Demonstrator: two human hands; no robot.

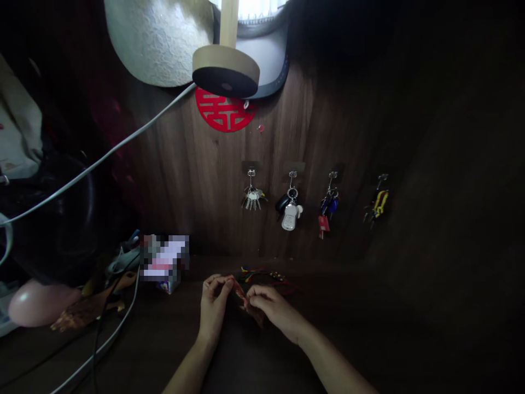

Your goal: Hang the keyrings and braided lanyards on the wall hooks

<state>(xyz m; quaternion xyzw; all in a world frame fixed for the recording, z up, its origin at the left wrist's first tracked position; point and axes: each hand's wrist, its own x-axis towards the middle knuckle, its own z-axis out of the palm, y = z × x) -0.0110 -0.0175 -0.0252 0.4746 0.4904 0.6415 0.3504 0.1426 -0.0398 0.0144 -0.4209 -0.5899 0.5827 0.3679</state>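
Observation:
A thin, crumpled piece of reddish-orange material (240, 294) stretches between my two hands above the dark surface; it looks like fabric or a small bag, but its exact kind is too dim to make out. My left hand (215, 295) pinches its upper left end between thumb and fingers. Lower on the piece, my right hand (266, 306) has its fingers closed on the other side. Just behind the hands lie several colourful cords (262, 272) in yellow, green, blue and red.
Several key bunches (290, 216) hang from hooks on the wooden panel. A round lamp (225, 71) is overhead, before hanging caps (159, 44) and a red paper-cut (225, 112). At left are a blurred box (166, 262), a pink balloon-like ball (43, 303) and cables (123, 323).

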